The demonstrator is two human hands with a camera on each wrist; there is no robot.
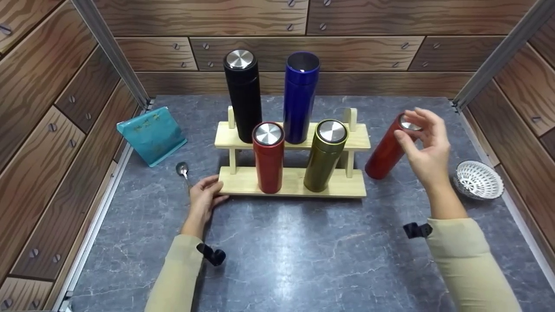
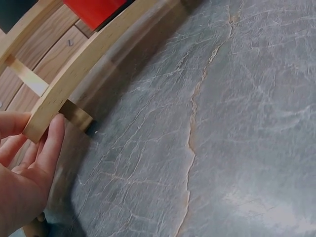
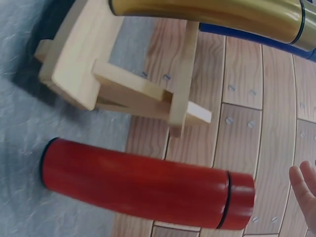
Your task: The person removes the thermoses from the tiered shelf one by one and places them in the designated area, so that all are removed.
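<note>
The right hand (image 1: 427, 141), at right of centre in the head view, hovers with relaxed, spread fingers just beside the steel cap of a red flask (image 1: 387, 147); it appears not to grip, and the right wrist view shows only fingertips (image 3: 306, 190) apart from the flask (image 3: 143, 185). That flask stands tilted on the stone table (image 1: 303, 251), just right of the wooden rack (image 1: 290, 184). The left hand (image 1: 206, 195) holds the rack's lower left corner, fingers curled round the edge (image 2: 44, 123). The step in hand looks like standing or taking up the loose flask beside the rack while the rack is steadied; a next move would call for a firm grip on the upper body without tipping it. On the rack stand a second red flask (image 1: 269, 156) and an olive one (image 1: 325, 154) in front, a black one (image 1: 243, 95) and a blue one (image 1: 300, 95) behind; the olive flask stands closest to the path. A spoon (image 1: 183, 170) and teal pouch (image 1: 151, 134) lie at left, a white basket (image 1: 478, 180) at right.
</note>
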